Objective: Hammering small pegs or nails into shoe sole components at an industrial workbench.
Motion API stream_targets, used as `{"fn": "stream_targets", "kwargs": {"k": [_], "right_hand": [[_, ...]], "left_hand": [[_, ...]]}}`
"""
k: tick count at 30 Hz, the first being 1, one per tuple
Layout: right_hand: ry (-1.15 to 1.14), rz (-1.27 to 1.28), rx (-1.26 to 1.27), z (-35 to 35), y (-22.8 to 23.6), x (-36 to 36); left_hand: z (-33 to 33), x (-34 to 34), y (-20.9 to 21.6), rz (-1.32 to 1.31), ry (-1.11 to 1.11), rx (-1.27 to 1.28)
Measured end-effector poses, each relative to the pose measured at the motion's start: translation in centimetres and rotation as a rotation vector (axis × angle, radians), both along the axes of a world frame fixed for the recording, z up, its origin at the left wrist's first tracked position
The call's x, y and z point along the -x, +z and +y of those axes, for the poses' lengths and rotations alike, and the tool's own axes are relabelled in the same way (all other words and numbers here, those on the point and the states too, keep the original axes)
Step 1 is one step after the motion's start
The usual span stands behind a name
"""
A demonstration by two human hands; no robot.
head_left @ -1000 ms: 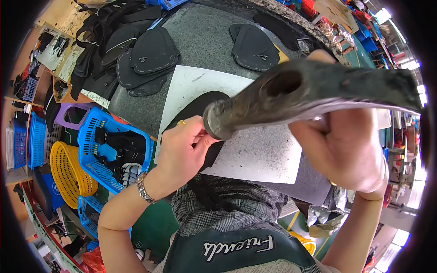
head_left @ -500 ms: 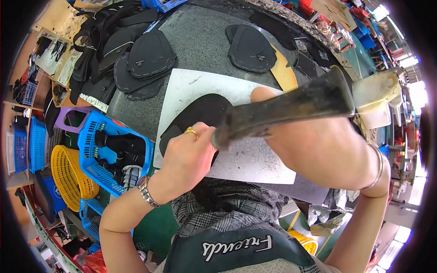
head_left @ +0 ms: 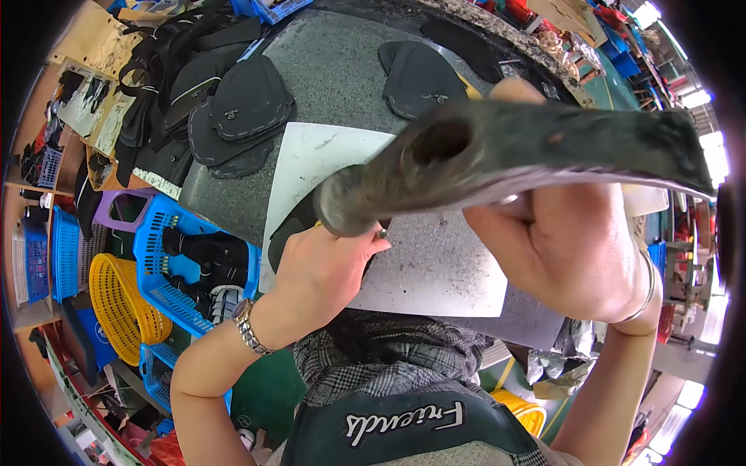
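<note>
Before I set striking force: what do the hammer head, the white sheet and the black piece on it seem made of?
Hammer head: probably steel, dark and worn, with a sheen along its lower edge.
White sheet: perhaps plastic, matte and flat with straight edges and dark specks; stiff card possible.
Black piece: likely fabric or foam, dull, without bright highlights; partly hidden, so uncertain.

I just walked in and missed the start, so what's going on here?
A person holds a hammer in the right hand, its head near the camera. The left hand pinches a small dark item, mostly hidden, and partly covers a flat black piece on a white sheet. More black pieces lie stacked farther back.
</note>
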State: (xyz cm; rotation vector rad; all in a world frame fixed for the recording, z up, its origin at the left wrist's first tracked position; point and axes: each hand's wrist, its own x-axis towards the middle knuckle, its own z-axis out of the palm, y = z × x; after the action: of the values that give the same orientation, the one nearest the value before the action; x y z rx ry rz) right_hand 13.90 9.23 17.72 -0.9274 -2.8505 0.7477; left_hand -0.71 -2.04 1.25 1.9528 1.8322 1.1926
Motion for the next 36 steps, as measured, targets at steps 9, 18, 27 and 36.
{"fn": "stream_targets", "kwargs": {"k": [9, 18, 27, 36], "right_hand": [[0.045, 0.248, -0.178, 0.2, -1.7, -1.7], [0.166, 0.205, -0.315, 1.6, -0.9, 0.1], [0.461, 0.220, -0.320, 3.5, -5.0, -1.0], [0.335, -0.033, -0.269, 2.8, -3.7, -1.2]], "left_hand": [[0.5, 0.7, -1.5, -0.646, 0.089, 0.129], [0.2, 0.7, -0.8, -0.710, 0.119, 0.206], [1.2, 0.8, -1.3, -0.704, 0.176, 0.149], [1.3, 0.2, -0.6, -0.082, 0.121, 0.036]]}}
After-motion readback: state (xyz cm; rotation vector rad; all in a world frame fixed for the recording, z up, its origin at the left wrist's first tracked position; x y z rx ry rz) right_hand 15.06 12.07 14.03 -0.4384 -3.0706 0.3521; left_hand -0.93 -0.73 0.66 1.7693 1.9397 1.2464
